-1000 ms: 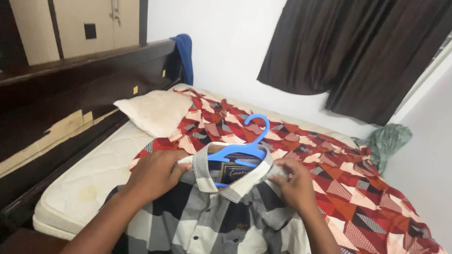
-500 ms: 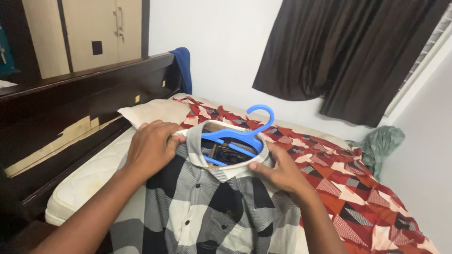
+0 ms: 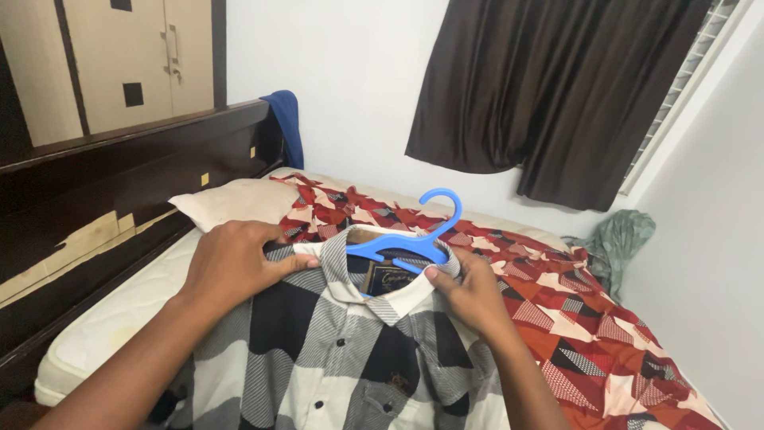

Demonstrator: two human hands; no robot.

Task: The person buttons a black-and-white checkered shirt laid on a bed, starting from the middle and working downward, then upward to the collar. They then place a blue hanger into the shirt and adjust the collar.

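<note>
Checked shirt [image 3: 334, 350] on a blue hanger [image 3: 414, 239].
My left hand [image 3: 235, 267] and right hand [image 3: 469, 291] each pinched its collar in a closed grip.

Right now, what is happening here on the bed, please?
A person holds a black, grey and white checked button shirt that hangs on a blue plastic hanger. The left hand grips the shirt at its left shoulder, and the right hand pinches the collar on the other side. The hanger's hook sticks up out of the collar. The shirt is over a bed with a red patterned bedsheet and a cream pillow.
</note>
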